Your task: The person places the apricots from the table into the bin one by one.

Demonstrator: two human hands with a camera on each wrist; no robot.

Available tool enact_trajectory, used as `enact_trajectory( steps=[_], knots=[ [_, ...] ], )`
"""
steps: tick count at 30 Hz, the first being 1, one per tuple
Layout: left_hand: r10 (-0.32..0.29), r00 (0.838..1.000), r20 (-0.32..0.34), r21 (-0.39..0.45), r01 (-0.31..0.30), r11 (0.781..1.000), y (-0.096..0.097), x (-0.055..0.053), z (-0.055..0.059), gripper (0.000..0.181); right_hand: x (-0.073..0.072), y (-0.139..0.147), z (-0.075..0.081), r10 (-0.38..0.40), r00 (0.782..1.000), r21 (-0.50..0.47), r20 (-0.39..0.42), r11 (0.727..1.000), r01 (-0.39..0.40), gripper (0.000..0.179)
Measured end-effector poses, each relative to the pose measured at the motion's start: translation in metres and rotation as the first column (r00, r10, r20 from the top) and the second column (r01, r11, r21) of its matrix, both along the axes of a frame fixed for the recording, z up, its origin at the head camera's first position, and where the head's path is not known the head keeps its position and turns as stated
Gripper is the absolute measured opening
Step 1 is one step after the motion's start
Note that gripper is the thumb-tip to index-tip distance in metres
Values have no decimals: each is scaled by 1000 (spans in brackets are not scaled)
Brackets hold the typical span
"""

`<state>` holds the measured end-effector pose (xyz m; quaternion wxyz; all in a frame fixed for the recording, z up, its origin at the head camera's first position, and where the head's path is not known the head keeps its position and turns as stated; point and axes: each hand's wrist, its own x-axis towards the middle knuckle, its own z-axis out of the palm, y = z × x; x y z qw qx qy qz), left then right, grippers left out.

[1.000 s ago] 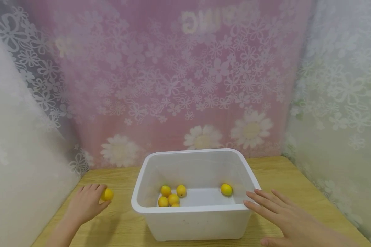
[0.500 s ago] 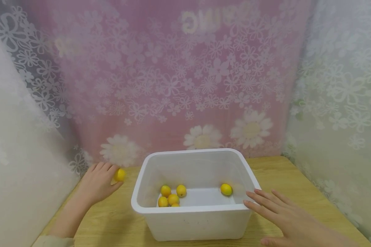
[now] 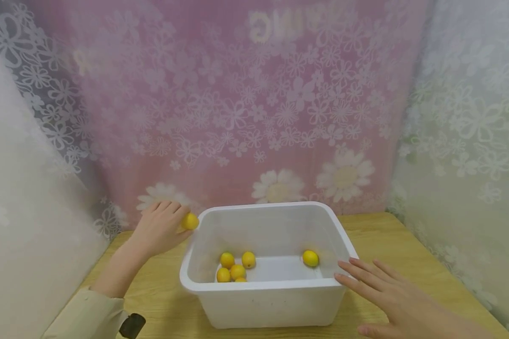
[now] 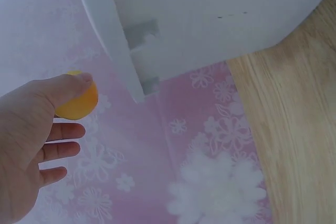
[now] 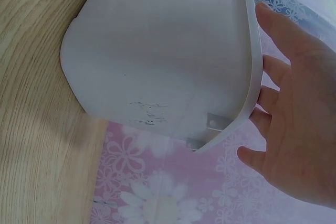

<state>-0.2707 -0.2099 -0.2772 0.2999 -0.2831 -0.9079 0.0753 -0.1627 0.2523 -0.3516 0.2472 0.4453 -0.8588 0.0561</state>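
My left hand [image 3: 161,227] pinches a yellow lemon-like fruit [image 3: 190,221] between thumb and fingers, just off the left rim of a white plastic tub [image 3: 271,285]. The left wrist view shows the same fruit [image 4: 79,100] under the thumb, the other fingers reaching past below it. Inside the tub, several yellow fruits [image 3: 237,271] cluster at the left, and a single one [image 3: 310,258] with a greenish end lies at the right. My right hand [image 3: 386,292] has its fingers spread and extended, with fingertips at the tub's right rim [image 5: 254,51].
The tub stands on a wood-grain table [image 3: 373,235]. Behind it hangs a pink flowered curtain [image 3: 237,117]. Pale sheets flank the table left and right. A dark watch-like band [image 3: 132,326] sits by the left sleeve.
My left hand has risen and moved right and away with the fruit, from over the table's left side to beside the tub's rim. My right hand has stayed in place.
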Motion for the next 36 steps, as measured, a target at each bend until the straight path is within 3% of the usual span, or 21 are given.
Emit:
enact_trajectory(
  steps=[8, 16, 24, 36],
  knots=[
    [16, 998, 69, -14, -15, 1000, 16, -8, 10, 31, 0, -2, 1, 0, 1000, 12, -4, 1000, 0, 84],
    [12, 989, 149, -43, -6, 999, 29, -16, 7, 33, 2, -2, 2, 12, 1000, 14, 1, 1000, -12, 82],
    [-22, 990, 140, -54, 30, 998, 36, -21, 0, 28, 4, -2, 0, 5, 1000, -8, -1, 1000, -5, 84],
    [2, 986, 165, -109, 16, 994, 40, -23, -3, 39, 4, -3, 2, -9, 1000, 41, -7, 999, 9, 82]
  ],
)
